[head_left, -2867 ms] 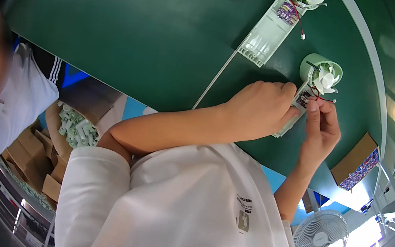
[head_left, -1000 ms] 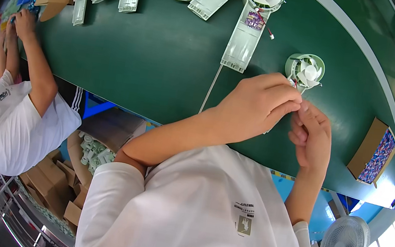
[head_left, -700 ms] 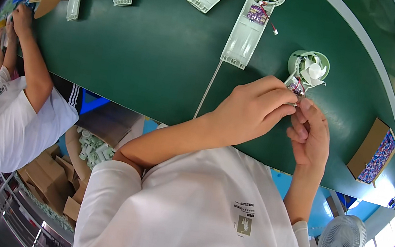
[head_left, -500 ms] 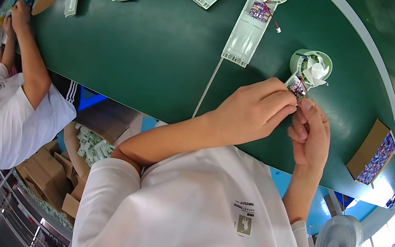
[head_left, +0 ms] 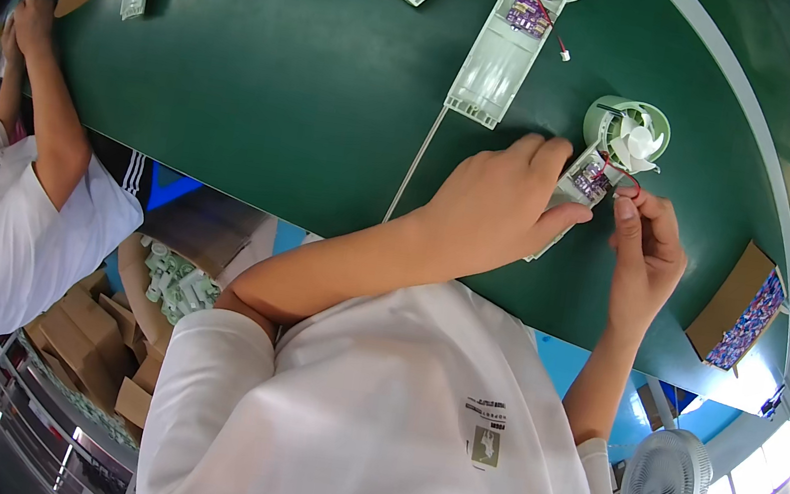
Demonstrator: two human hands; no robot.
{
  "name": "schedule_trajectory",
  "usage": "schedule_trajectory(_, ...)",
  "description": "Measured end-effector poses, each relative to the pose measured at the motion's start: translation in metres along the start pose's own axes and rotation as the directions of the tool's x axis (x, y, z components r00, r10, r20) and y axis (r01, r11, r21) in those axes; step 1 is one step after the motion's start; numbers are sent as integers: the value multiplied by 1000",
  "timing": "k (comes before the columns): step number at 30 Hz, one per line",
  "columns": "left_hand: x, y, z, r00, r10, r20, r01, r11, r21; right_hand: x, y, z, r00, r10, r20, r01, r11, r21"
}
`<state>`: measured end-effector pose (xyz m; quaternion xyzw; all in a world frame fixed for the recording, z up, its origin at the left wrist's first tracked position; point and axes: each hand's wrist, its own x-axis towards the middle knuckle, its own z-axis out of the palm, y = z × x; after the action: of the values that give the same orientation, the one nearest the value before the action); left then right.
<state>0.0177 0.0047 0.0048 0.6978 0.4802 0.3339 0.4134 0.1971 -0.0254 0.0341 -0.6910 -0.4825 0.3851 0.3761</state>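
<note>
Drawn rightward, the right hand (head_left: 654, 238) pinches the red lead (head_left: 634, 181), seemingly unplugged; the left hand (head_left: 503, 197) loosely clasps the casing (head_left: 566, 180), fan (head_left: 636, 141) and circuit board (head_left: 591, 181) fitted.

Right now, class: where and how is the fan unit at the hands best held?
Probably by the long edges of its handle, from the person's left, where the left hand is. The handle is slim, slanting toward the body; its circuit board faces up, exposed, and the right hand is at the red wire.
</note>
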Motion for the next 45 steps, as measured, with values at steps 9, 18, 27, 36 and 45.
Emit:
schedule_trajectory(9,3,-8,3,989,-46,140,57,996,-75,2,-1,11,953,-303,15,289,893,-345)
schedule_trajectory(18,4,-10,2,983,-33,179,48,996,-78,-9,-3,15,927,-373,-40,301,802,-516)
schedule_trajectory(27,9,-11,0,987,-38,158,49,996,-69,11,-19,10,948,308,79,-314,946,78)
schedule_trajectory(36,20,-2,2,962,-242,127,251,966,-57,22,-10,2,940,290,181,-323,927,191)
schedule_trajectory(45,-14,3,-16,996,-86,3,86,993,-81,14,64,-221,646,-466,-605,-229,638,-736)
